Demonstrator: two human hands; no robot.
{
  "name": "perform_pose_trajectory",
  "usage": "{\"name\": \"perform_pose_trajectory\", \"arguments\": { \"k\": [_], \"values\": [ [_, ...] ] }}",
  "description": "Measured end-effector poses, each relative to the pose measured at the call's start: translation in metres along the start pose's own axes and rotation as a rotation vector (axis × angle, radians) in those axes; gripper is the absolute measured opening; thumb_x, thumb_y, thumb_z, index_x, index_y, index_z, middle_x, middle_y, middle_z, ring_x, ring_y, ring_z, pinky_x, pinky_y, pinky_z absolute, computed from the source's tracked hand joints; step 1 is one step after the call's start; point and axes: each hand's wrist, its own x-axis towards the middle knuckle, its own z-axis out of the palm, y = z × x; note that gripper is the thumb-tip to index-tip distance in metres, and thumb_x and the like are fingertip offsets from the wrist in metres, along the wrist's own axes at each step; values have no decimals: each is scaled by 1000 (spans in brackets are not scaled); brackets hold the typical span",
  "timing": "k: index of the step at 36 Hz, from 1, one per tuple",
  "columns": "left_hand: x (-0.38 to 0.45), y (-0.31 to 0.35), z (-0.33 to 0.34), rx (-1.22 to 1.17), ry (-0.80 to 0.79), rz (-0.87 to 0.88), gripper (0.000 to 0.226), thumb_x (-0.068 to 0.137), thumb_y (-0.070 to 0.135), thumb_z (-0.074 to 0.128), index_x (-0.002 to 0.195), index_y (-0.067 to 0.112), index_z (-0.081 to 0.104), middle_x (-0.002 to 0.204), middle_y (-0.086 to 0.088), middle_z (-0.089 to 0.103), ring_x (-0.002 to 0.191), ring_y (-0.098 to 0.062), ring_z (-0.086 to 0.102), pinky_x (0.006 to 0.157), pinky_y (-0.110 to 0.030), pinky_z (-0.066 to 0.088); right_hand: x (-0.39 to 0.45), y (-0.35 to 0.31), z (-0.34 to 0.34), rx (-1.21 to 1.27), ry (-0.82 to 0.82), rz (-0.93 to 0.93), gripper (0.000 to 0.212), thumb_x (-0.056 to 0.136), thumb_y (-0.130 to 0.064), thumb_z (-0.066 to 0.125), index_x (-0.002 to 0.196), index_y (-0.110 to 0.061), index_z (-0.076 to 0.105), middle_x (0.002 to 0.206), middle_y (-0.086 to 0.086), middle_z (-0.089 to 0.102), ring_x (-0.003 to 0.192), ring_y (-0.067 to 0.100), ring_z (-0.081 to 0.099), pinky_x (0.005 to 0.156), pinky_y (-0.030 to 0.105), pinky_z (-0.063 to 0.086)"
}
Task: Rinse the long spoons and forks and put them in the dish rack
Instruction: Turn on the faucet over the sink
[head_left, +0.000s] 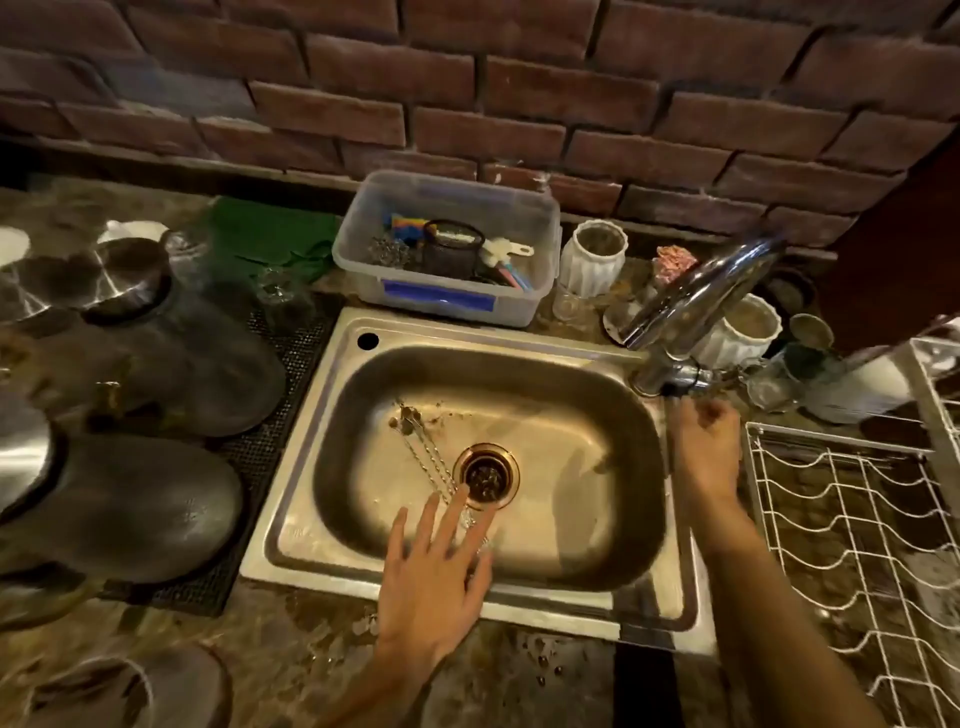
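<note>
Several long thin spoons and forks (425, 448) lie in a bundle on the floor of the steel sink (322, 415), slanting from the upper left toward the drain (486, 474). My left hand (434, 577) hovers over the sink's near rim with fingers spread, its fingertips above the near ends of the utensils and holding nothing. My right hand (704, 447) is at the sink's right rim just below the tap's base (670, 376), fingers curled; it is blurred and nothing shows in it. The white wire dish rack (852, 519) stands to the right of the sink.
The chrome tap spout (706, 291) reaches up to the right behind the sink. A clear plastic tub (447, 299) of cleaning bits sits behind the sink. White ribbed jars (592, 260) stand by the tap. Dark upturned bowls and pots (156, 499) crowd a mat on the left.
</note>
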Motion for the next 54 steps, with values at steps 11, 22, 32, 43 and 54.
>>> {"name": "perform_pose_trajectory", "arguments": {
  "k": [11, 22, 32, 43, 54],
  "values": [
    [4, -4, 4, -10, -41, -27, 60, 99, 59, 27, 156, 47, 10, 166, 4, 19, 148, -24, 30, 114, -53, 17, 81, 3, 12, 205, 110, 142, 32, 98, -38, 54, 114, -11, 61, 100, 13, 70, 65, 16, 65, 69, 37, 57],
    [1, -3, -3, -90, -98, -35, 61, 100, 56, 31, 156, 46, 10, 166, 4, 20, 148, -23, 32, 119, -49, 25, 92, 9, 13, -52, 238, 114, 55, 97, -44, 51, 111, 7, 66, 113, 30, 70, 105, 40, 68, 92, 56, 54],
    [0, -3, -3, -90, -96, -37, 59, 98, 55, 33, 155, 44, 20, 165, 3, 24, 143, -23, 42, 116, -47, 30, 86, 5, 9, -37, 202, 117, 47, 98, -40, 52, 105, 3, 69, 105, 27, 73, 98, 38, 71, 92, 57, 54],
    [-1, -3, -1, -102, -77, -44, 55, 99, 53, 32, 154, 44, 26, 166, 5, 23, 142, -21, 41, 116, -44, 29, 77, -4, 9, -19, 180, 119, 42, 100, -37, 50, 106, 0, 70, 100, 20, 74, 95, 31, 73, 95, 49, 56],
    [0, -1, -6, -88, -78, -53, 52, 101, 52, 26, 151, 42, 33, 163, 4, 32, 140, -21, 46, 114, -47, 37, 70, -10, 9, -77, 231, 81, 44, 100, -37, 51, 105, 2, 71, 84, 9, 66, 81, 21, 65, 86, 38, 53]
  ]
}}
